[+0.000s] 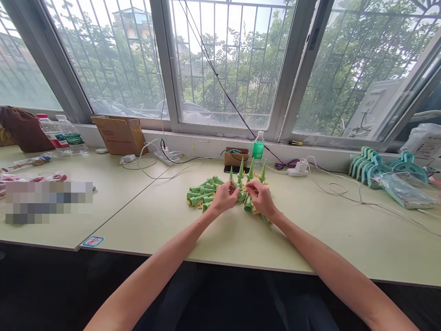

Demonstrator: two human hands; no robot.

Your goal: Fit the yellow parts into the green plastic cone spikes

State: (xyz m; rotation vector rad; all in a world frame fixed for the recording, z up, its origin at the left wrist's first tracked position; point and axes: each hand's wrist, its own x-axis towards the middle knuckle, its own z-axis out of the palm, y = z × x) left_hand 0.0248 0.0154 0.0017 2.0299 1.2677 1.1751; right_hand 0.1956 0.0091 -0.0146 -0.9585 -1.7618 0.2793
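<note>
My left hand (225,197) is closed around a green tapered plastic piece (232,183), whose tip shows above the fingers. Close beside it, my right hand (261,198) pinches with thumb and fingertips; what lies in the pinch is too small to make out. Several green cones (251,171) stand upright just behind the hands. To the left lies a pile of hollow green plastic tubes (198,198). Small yellow pieces (255,211) are scattered under and around the green parts. One open-ended green tube (248,204) lies between my hands.
Behind the parts are a small cardboard box (236,158), a dark phone-like slab (236,169) and a green-labelled bottle (258,149). Power strips (298,171) and cables run along the window. Teal clip hangers (377,168) stand right; a larger carton (119,134) and bottles (71,136) stand left.
</note>
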